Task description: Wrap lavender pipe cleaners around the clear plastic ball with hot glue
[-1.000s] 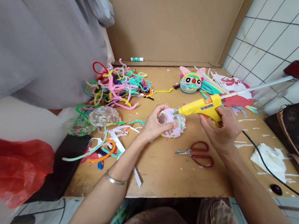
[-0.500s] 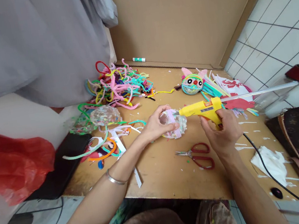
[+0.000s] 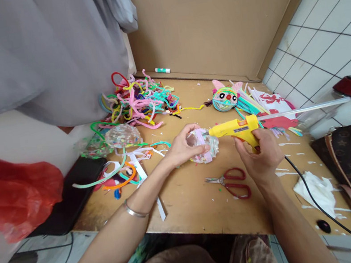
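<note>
Lilac strip point(image 3: 200, 136) on clear piece point(image 3: 214, 146), rest looks mostly bare; left hand point(image 3: 185, 146) half-curled round it, right hand point(image 3: 263, 153) closed on glue gun point(image 3: 233, 128) beside it.

1. Your brown worktop point(image 3: 188, 202) has white smears at its right.
2. Red-handled scissors point(image 3: 235, 183) lie nearest you.
3. Colourful fuzzy stems point(image 3: 137, 99) heap at your far left.
4. A crumpled white tissue point(image 3: 317, 192) lies at your right.
</note>
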The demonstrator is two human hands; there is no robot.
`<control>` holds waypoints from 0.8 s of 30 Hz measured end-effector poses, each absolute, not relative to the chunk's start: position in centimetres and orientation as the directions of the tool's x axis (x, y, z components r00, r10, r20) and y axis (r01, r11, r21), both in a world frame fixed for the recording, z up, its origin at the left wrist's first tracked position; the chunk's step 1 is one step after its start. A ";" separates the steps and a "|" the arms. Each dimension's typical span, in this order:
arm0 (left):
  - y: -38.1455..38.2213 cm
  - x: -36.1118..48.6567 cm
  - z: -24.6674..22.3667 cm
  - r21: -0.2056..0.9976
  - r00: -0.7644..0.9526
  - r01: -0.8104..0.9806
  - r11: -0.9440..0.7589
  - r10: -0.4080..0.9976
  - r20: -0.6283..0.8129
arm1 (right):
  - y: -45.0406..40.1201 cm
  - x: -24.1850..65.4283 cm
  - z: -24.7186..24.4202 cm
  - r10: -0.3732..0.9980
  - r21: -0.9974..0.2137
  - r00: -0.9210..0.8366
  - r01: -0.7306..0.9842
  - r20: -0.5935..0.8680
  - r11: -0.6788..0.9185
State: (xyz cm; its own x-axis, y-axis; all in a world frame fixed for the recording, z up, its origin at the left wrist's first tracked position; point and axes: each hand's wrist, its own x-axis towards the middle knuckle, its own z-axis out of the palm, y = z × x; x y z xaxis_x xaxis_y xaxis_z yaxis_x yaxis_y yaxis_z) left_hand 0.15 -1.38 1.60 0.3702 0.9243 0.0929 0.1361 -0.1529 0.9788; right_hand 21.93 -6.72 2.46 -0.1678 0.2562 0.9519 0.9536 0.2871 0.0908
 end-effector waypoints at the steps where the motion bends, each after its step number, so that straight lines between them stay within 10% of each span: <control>1: -1.4 0.1 1.5 0.979 0.374 0.132 -0.155 0.923 0.095 | -6.7 21.9 2.5 0.257 0.094 -0.171 0.953 0.951 0.288; 24: -1.3 0.1 1.6 0.985 0.386 0.100 -0.142 0.918 0.093 | -6.8 22.3 2.2 0.300 0.058 -0.135 0.966 0.944 0.253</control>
